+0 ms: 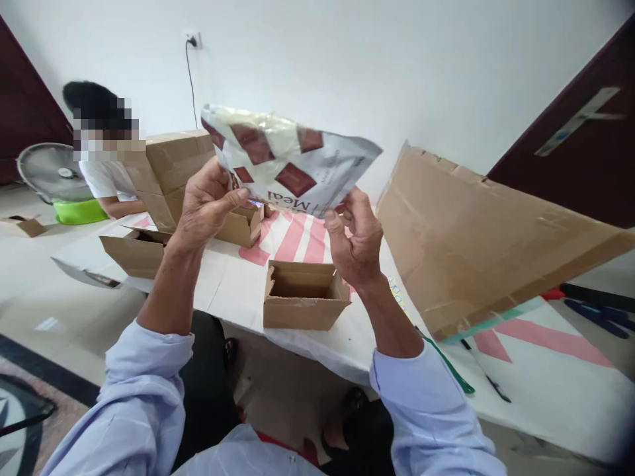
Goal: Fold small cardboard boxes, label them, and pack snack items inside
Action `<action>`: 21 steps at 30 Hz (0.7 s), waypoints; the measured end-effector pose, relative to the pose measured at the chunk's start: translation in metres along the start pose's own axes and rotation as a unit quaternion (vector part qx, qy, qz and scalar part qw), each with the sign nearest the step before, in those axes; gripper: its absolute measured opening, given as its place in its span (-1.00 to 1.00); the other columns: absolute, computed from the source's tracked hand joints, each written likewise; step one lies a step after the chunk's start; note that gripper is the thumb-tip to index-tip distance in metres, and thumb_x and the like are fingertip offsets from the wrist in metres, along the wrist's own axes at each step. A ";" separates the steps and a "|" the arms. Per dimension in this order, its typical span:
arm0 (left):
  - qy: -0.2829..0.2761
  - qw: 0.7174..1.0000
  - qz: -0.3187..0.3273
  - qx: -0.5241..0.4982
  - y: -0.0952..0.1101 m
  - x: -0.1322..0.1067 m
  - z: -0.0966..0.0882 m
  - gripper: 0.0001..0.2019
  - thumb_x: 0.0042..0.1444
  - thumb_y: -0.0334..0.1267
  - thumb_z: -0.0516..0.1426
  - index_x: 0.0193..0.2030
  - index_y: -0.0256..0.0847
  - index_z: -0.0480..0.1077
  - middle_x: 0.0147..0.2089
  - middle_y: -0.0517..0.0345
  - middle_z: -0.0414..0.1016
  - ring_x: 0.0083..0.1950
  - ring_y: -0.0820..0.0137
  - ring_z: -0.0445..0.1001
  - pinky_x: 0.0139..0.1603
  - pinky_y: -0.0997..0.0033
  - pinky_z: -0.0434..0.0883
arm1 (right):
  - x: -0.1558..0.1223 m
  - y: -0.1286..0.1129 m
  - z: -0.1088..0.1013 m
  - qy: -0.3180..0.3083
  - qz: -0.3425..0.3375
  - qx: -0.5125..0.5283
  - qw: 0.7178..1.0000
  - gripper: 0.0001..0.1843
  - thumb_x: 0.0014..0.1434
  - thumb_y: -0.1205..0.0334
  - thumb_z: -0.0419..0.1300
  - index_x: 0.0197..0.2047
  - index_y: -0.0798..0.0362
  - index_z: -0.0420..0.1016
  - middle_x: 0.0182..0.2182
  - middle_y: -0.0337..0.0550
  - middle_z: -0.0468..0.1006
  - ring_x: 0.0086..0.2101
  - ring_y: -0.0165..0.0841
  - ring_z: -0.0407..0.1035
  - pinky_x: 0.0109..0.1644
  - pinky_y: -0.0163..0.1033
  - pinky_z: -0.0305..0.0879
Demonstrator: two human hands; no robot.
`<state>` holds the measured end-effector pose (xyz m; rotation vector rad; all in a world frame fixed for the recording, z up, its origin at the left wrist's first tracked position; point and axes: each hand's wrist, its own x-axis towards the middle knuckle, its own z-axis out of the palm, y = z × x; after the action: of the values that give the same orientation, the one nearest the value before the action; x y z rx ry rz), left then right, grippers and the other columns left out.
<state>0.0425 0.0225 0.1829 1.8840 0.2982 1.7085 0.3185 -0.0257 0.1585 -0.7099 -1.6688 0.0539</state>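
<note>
Both hands hold up a silvery-white plastic pouch printed with brown squares and upside-down lettering. My left hand pinches its left lower edge between thumb and fingers. At the right lower corner, the thumb and fingers of my right hand are closed on the same pouch. Below it, an open small cardboard box stands near the table's front edge. The inside of that box is dark, so its contents cannot be made out. Another open cardboard box sits farther back, partly behind my left hand.
A large cardboard box leans on the right of the table. At left stand an open box and a tall carton. A person sits behind them, near a fan. A black pen-like tool lies at right.
</note>
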 end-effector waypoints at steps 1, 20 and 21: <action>0.013 1.000 -0.025 -0.007 -0.010 -0.004 -0.006 -0.61 0.17 -0.03 0.50 0.01 -0.15 0.57 -0.12 0.15 0.62 -0.08 0.26 0.70 -0.17 0.35 0.67 | -0.002 0.004 0.001 -0.021 0.014 0.000 1.000 -0.44 0.54 -0.14 0.14 0.48 -0.15 0.40 0.09 -0.07 0.64 0.00 -0.20 0.58 0.09 -0.01 0.66; 0.248 0.824 -0.479 0.170 -0.241 -0.152 -0.146 -0.61 -0.25 -0.27 0.39 -0.26 -0.19 0.37 -0.27 0.18 0.53 -0.17 0.27 0.57 -0.12 0.24 0.60 | -0.163 0.113 -0.095 -0.261 0.415 0.083 0.868 0.52 -0.16 -0.24 0.70 0.69 -0.19 0.00 0.63 0.19 0.08 0.57 0.16 0.02 0.57 0.38 0.12; 0.257 0.816 -0.482 0.188 -0.249 -0.150 -0.148 -0.62 -0.24 -0.28 0.38 -0.27 -0.18 0.34 -0.29 0.21 0.49 -0.17 0.27 0.55 -0.12 0.24 0.58 | -0.164 0.114 -0.088 -0.269 0.423 0.095 0.860 0.54 -0.17 -0.23 0.70 0.69 -0.17 -0.01 0.63 0.19 0.08 0.58 0.15 0.01 0.57 0.37 0.11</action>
<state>-0.0721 0.1847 -0.0763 1.0484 1.5948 1.3889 0.4545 -0.0416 -0.0121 -1.3095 -1.6958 1.1182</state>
